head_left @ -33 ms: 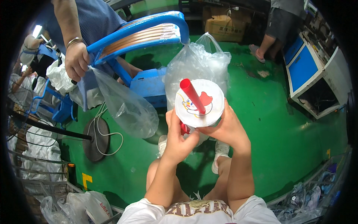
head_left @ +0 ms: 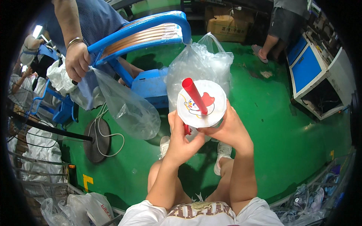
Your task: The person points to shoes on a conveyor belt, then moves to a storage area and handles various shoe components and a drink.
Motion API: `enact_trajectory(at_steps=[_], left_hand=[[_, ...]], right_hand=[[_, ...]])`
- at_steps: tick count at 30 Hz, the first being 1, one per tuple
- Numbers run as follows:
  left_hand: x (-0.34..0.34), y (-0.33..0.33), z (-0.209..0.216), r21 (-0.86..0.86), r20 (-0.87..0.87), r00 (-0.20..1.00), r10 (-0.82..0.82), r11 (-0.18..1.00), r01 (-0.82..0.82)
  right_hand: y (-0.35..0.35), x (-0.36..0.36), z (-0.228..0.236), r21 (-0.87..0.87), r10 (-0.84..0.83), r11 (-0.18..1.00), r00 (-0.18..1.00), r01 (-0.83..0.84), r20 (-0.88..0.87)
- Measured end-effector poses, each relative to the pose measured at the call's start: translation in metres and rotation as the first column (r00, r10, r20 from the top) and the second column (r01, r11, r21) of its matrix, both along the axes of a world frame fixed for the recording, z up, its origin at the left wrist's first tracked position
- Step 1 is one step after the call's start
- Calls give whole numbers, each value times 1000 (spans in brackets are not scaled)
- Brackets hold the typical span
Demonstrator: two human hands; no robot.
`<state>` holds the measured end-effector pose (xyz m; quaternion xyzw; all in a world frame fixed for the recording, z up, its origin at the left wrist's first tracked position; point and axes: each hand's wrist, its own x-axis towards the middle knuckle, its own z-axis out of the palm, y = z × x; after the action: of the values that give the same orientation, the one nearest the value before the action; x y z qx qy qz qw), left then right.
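Between my two hands is a drink cup point(head_left: 188, 118) with a white sealed film lid, printed with a cartoon figure and a red shape. A wide red straw point(head_left: 195, 98) stands tilted through the lid. My left hand point(head_left: 183, 139) wraps the cup's left side, its thumb across the front. On the right side, my right hand point(head_left: 229, 128) curls round the cup, with the thumb under the lid's near edge. Most of the cup's body is hidden under the lid and behind my fingers. A small red part shows beside my left fingers.
Beyond the cup stand a filled clear plastic bag point(head_left: 200, 60) and a blue metal frame point(head_left: 139, 34). Another person's hand point(head_left: 78, 62) rests by the frame, near a hanging clear bag point(head_left: 128, 107). A round dark base point(head_left: 97, 141) with cable lies left; a white-and-blue cabinet point(head_left: 307, 69) stands right.
My left thumb has shifted slightly to the right along the cup's front. The straw's top has moved a touch. Both hands keep hold of the cup.
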<state>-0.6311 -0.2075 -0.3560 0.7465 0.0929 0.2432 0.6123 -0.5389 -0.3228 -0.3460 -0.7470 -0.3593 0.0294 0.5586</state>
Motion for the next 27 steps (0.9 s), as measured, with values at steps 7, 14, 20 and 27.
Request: enact_trajectory(at_steps=[7,14,20,27], left_hand=[[11,4,-13,-18,37,995,93,996,-92],[4,15,0,-104,7,997,83,991,-82],[9,12,-11,-140,27,1000,14,990,-11],[12,6,-16,22,131,987,92,995,-95]], right_hand=[[5,-3,-15,-90,130,988,992,-129,3],[10,-6,-10,-104,203,972,976,-210,-74],[-5,5,-20,-183,189,964,981,-192,-35],[2,3,-36,-203,203,954,974,-220,-102]])
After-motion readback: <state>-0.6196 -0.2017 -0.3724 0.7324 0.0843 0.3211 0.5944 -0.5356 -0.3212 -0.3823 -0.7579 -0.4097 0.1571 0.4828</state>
